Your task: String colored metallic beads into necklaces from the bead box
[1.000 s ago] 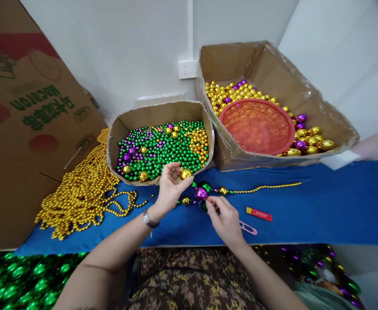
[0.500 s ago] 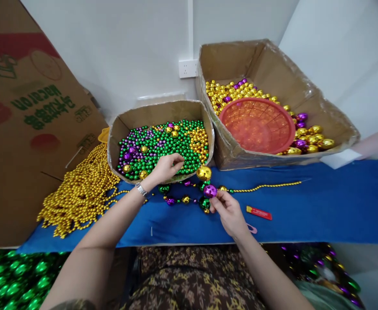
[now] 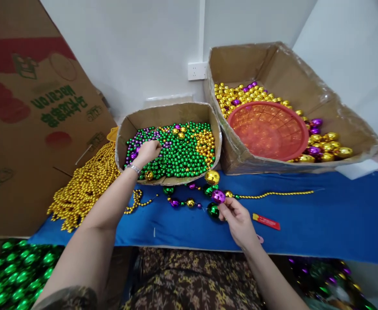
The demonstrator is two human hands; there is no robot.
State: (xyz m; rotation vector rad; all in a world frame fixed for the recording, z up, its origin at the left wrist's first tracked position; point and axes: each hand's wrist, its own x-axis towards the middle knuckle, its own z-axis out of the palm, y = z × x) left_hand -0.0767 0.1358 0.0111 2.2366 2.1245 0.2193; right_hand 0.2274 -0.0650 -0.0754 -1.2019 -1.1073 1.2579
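Note:
My left hand [image 3: 149,151], a watch on its wrist, is over the left part of a small cardboard box [image 3: 168,113] of green, purple and gold beads [image 3: 176,157]. Its fingers are closed together, and I cannot make out whether a bead is between them. Below the box, my right hand [image 3: 238,218] pinches a large purple bead [image 3: 218,196] between thumb and fingers. Large gold [image 3: 212,177] and green [image 3: 213,210] beads sit around it, part of a string of mixed beads [image 3: 190,202] on the blue cloth. A gold bead strand [image 3: 279,194] runs off to the right.
A heap of gold bead strands [image 3: 82,189] lies left, beside a tall carton [image 3: 24,129]. At right, a large box [image 3: 292,64] holds gold and purple balls and a red basket [image 3: 269,131]. A red and yellow cutter-like item [image 3: 266,221] rests on the blue cloth [image 3: 337,219].
My left hand has moved left across the bead box, from its front edge to over the purple beads. My right hand keeps its pinch on the purple bead. The view has shifted slightly.

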